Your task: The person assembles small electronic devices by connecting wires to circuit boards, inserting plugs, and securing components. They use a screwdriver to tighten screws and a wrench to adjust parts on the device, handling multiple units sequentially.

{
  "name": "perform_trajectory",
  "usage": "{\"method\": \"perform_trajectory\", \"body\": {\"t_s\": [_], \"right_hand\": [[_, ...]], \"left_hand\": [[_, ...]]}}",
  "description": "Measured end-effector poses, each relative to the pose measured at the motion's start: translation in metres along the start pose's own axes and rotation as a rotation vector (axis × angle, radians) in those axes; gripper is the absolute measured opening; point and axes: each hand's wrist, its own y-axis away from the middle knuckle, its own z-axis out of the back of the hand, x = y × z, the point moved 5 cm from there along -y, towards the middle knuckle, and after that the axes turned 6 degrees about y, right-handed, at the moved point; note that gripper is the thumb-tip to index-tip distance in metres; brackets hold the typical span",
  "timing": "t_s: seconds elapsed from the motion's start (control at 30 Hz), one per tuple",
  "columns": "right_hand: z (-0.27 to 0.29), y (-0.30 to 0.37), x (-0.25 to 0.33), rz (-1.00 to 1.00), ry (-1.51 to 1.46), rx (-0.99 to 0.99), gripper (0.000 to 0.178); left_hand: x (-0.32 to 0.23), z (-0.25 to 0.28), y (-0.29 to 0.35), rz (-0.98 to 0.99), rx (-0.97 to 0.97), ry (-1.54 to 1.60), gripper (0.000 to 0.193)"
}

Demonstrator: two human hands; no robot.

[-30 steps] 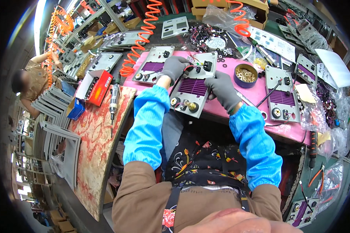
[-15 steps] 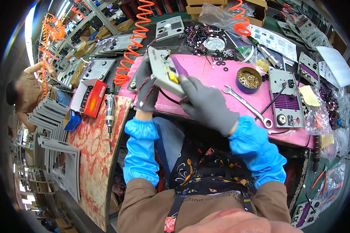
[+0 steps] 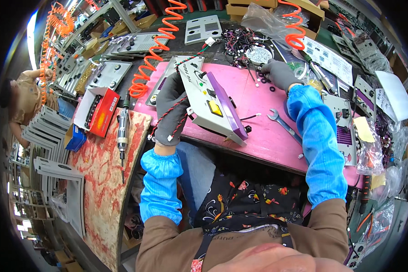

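My left hand in a dark grey glove is closed round the left side of a grey metal panel. It is tilted above the bench and has a yellow rocker switch, a purple plate along its right side and twisted red-and-black wires trailing off it. My gloved right hand is stretched to the far part of the bench, fingers bent down among small black rings. Its fingertips look pinched together; what they hold, if anything, is hidden. Beside them stands a dish of small silvery parts.
A combination wrench lies on the pink mat, partly under my right forearm. Another panel lies to the right, below orange coiled hoses. On the left are a power screwdriver and a red box. A person works at far left.
My right hand has left the panel and reached away to the far right, to the black rings. The panel has turned in my left hand, showing more of its purple plate.
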Motion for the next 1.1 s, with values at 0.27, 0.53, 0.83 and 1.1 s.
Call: {"method": "perform_trajectory", "body": {"t_s": [0.27, 0.53, 0.83, 1.1], "right_hand": [[0.017, 0.001, -0.001, -0.125, -0.032, -0.044, 0.018], [0.108, 0.044, 0.166, 0.231, -0.97, -0.336, 0.018], [0.118, 0.063, 0.201, 0.414, -0.805, -0.485, 0.018], [0.115, 0.036, 0.199, 0.438, -1.131, -0.009, 0.017]], "left_hand": [[0.023, 0.016, -0.009, 0.09, -0.065, 0.128, 0.044], [0.004, 0.012, 0.002, -0.005, -0.044, 0.185, 0.043], [-0.004, 0.001, 0.007, 0.207, -0.202, 0.257, 0.043], [0.002, 0.009, 0.002, -0.041, -0.05, 0.205, 0.042]]}}
